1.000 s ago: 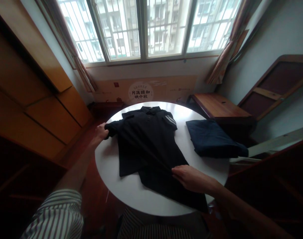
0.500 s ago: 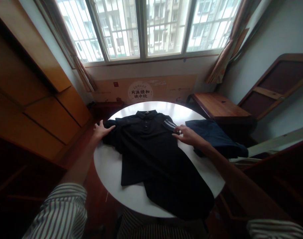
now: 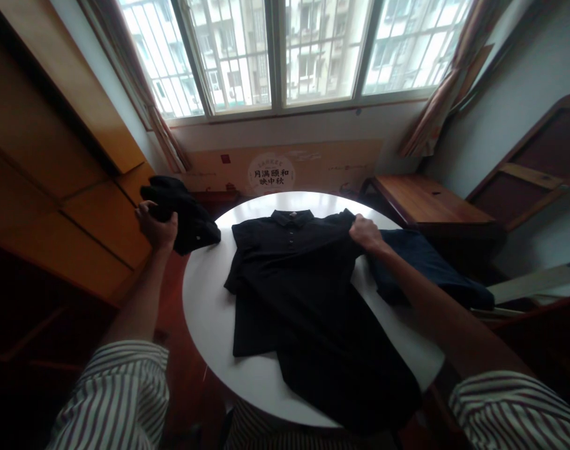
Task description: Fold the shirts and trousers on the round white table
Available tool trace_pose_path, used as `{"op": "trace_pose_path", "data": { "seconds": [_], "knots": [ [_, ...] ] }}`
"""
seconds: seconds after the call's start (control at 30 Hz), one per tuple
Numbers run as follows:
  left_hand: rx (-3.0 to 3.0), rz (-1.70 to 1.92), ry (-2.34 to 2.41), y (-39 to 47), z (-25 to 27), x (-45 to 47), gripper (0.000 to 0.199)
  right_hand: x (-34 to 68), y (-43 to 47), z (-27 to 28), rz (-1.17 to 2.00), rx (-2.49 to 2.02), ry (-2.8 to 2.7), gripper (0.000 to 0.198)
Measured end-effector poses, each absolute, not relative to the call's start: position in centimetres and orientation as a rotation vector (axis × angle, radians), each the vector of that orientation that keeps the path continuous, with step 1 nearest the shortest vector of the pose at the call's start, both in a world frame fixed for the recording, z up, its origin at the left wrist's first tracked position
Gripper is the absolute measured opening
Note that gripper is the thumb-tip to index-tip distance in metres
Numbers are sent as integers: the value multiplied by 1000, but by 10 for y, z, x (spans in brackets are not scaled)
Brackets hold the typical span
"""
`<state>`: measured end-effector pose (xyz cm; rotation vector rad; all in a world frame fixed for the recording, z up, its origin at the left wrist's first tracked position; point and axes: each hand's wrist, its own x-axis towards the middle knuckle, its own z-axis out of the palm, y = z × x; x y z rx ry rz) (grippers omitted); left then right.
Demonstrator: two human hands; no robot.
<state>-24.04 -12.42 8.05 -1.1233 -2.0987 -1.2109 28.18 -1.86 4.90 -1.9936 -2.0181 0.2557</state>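
A black polo shirt (image 3: 304, 269) with a buttoned collar lies spread on the round white table (image 3: 210, 319), its lower part reaching the near edge. My right hand (image 3: 365, 234) is closed on the shirt's right-side sleeve, pulling it up and outward. Over the table's left edge, my left hand (image 3: 159, 226) grips a bundled black garment (image 3: 191, 222) with a small white mark; what kind of garment it is I cannot tell. Beside my right forearm rests a folded dark blue cloth item (image 3: 420, 265), partly hidden by that arm.
A small wooden table (image 3: 430, 197) stands beyond the white table at the right, near a leaning wooden frame (image 3: 533, 175). Orange-brown cabinets (image 3: 97, 225) line the left side. A printed board (image 3: 313, 165) is below the barred window (image 3: 317, 56).
My left hand has lifted the bundled black garment up and left, away from the shirt. My right hand has moved up and right and now grips the sleeve, whose white stripes no longer show.
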Motion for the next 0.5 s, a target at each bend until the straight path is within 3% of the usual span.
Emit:
{"op": "trace_pose_path", "data": {
  "seconds": [0.17, 0.33, 0.4, 0.5],
  "knots": [
    [-1682, -857, -2417, -114, 40, -211, 49, 311, -8, 54, 183, -2006, -1870, 39],
    [-1396, -754, -2667, -95, 10, -187, 56, 332, -5, 56, 80, -1962, -1824, 51],
    [-1328, -700, -2600, -89, 17, -178, 60, 338, -5, 56, 89, -1971, -1836, 53],
    [-1582, -653, -2243, -79, 30, -151, 55, 343, -5, 55, 132, -2015, -1836, 41]
  ]
}}
